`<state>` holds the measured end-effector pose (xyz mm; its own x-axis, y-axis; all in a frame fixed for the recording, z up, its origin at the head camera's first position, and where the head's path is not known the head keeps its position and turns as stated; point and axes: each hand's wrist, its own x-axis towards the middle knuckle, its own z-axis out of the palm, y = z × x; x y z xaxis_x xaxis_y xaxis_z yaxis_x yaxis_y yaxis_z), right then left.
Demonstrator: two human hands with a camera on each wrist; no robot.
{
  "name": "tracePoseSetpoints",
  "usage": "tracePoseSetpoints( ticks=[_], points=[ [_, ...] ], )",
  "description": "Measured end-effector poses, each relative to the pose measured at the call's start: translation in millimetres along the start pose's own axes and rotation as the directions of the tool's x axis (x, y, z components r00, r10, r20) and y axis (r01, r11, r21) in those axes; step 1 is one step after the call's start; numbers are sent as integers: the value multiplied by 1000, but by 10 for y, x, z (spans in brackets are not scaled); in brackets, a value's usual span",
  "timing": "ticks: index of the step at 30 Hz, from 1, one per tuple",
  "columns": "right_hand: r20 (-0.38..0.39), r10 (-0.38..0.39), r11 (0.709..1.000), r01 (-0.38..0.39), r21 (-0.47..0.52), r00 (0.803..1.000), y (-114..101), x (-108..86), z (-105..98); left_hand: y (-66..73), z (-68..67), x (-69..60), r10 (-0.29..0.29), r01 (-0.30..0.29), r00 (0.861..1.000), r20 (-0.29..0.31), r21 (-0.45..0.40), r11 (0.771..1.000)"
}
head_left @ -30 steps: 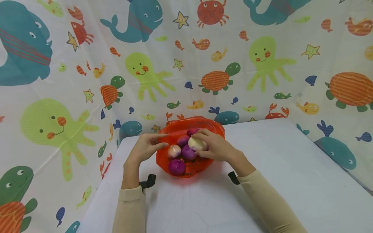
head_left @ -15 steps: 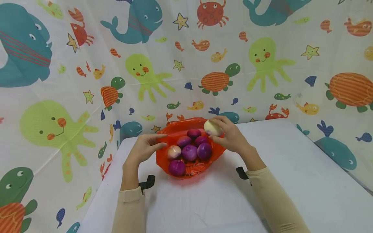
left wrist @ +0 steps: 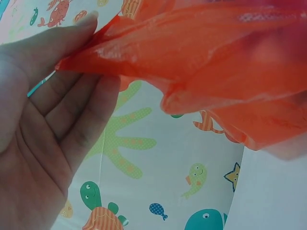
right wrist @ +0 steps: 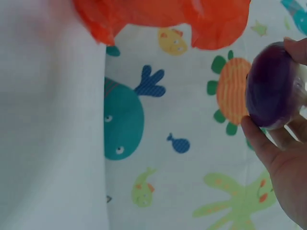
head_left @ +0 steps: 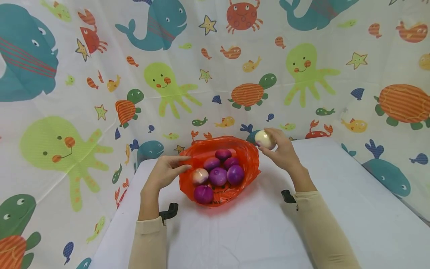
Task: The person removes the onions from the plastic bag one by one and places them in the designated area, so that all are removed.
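My right hand (head_left: pixel 283 151) holds an onion (head_left: pixel 264 139) in the air to the right of a red plastic bag (head_left: pixel 250 157). The onion looks pale in the head view; in the right wrist view the onion (right wrist: pixel 271 86) shows a glossy purple side. Several purple onions and a pale, purple-tinged onion (head_left: pixel 200 176) lie inside the bag, whose mouth gapes upward. At the bag's left rim is my left hand (head_left: pixel 164 173). In the left wrist view a fold of the bag (left wrist: pixel 144 57) runs between the thumb and fingers of the left hand (left wrist: pixel 43 124).
A white table (head_left: pixel 215 239) lies under the bag. Behind it and to both sides hangs a curtain (head_left: pixel 215 59) printed with sea animals. Both wrists carry small black mounts, such as the left mount (head_left: pixel 169 211).
My right hand has lifted the pale onion out of the bag and carried it right and upward, past the rim. The left hand has stayed at the left rim.
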<state>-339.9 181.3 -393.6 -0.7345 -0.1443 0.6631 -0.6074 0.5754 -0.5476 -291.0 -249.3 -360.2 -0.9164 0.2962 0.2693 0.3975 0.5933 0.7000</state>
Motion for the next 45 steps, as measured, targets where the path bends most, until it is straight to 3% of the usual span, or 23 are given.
tracePoseSetpoints(
  ticks=[6, 15, 22, 31, 39, 45],
  points=[
    [-29, 109, 994, -109, 0, 994, 164, -52, -72, 16, -1, -8, -14, 14, 1000, 2, 14, 1000],
    [-29, 162, 987, -162, -7, 986, 291, -83, -168, 4, -4, 3, -5, 5, 1000, 2, 12, 1000],
    [-11, 254, 967, -254, -21, 967, 480, -147, -298, -1, -5, 16, 10, -10, 1000, -2, 9, 1000],
    [-2, 416, 909, -416, -37, 909, 747, -261, -403, 0, -1, -3, -20, 20, 1000, 1, 6, 1000],
    [-1, 481, 877, -481, -8, 877, 886, -332, -439, -14, 7, -4, -22, 22, 1000, 0, 2, 1000],
    [-45, 583, 812, -581, 59, 811, 1009, -416, -449, -27, 3, 2, -17, 17, 1000, 2, 4, 1000]
  ],
)
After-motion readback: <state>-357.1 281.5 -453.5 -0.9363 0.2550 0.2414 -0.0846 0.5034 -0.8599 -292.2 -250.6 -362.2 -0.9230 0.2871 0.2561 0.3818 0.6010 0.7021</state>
